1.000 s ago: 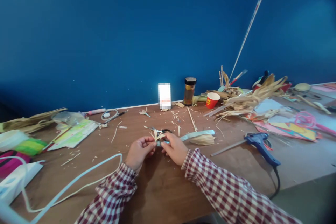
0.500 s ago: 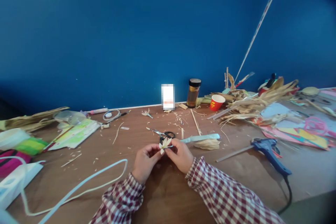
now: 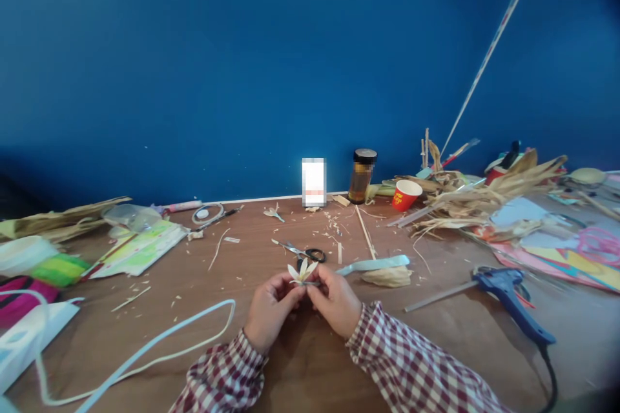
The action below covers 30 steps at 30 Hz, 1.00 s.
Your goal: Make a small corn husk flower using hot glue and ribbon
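A small cream flower [image 3: 303,271], its narrow petals looking like corn husk, is held upright between my two hands over the table's near middle. My left hand [image 3: 274,306] pinches its base from the left. From the right, my right hand [image 3: 335,300] closes its fingertips around the flower's thin stem side. Just beyond the fingers lie black-handled scissors [image 3: 303,251], partly hidden by the flower and hands. A pale blue strip [image 3: 375,264] and a piece of dry husk [image 3: 389,276] rest beside my right hand.
On the right lies a blue glue gun [image 3: 513,300]. Behind it are piled corn husks [image 3: 484,197], a red paper cup [image 3: 407,195] and a dark-lidded jar [image 3: 362,176]. A white cable [image 3: 169,322] loops at left near a power strip [image 3: 39,342]. Another small flower [image 3: 274,213] lies farther back.
The flower has been tipped upright, so its petals now point up instead of facing me. Both hands stay closed on it. The view has shifted slightly.
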### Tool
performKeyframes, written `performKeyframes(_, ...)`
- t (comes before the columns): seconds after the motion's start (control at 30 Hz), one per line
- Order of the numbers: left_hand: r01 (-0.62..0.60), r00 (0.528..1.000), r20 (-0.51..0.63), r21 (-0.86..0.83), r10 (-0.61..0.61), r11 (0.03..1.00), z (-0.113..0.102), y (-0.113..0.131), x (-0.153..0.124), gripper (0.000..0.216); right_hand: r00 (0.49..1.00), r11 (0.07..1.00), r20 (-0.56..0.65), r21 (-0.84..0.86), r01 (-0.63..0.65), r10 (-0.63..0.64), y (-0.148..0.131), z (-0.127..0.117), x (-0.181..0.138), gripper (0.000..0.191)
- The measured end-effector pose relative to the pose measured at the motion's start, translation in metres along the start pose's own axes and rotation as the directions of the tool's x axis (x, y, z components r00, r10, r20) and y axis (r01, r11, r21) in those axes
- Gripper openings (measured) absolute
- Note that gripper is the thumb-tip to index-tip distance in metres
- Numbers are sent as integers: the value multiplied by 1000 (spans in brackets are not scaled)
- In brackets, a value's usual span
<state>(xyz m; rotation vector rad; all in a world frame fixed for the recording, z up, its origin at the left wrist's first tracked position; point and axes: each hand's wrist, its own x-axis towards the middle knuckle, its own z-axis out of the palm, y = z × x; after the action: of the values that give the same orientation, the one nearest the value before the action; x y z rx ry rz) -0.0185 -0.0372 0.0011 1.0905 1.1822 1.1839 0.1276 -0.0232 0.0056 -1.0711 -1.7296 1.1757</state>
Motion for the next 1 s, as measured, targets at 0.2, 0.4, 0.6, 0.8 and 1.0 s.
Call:
performKeyframes(0.2,-10,999,-35,85,13,996,0,1,1,21,999,998,16,20,-51,51,-5,-3,0,16)
performKeyframes(0.4,-58,998,-15,144,61,988,1,-5,2,19,994,994,-7,5,-111,111,0,-3,2,23)
performKeyframes(0.6,-59,997,-28,190,66,980,4,-3,1,19,998,996,-60,-88,-23,18,6,-3,4,13)
performKeyframes(0.8,-41,995,-77,218,59,975,7,5,-1,21,995,991,-99,-134,12,-26,2,-2,6,8)
performKeyframes(1.0,-36,994,-91,218,56,975,9,4,-1,21,995,980,-89,-197,25,-43,0,1,5,9)
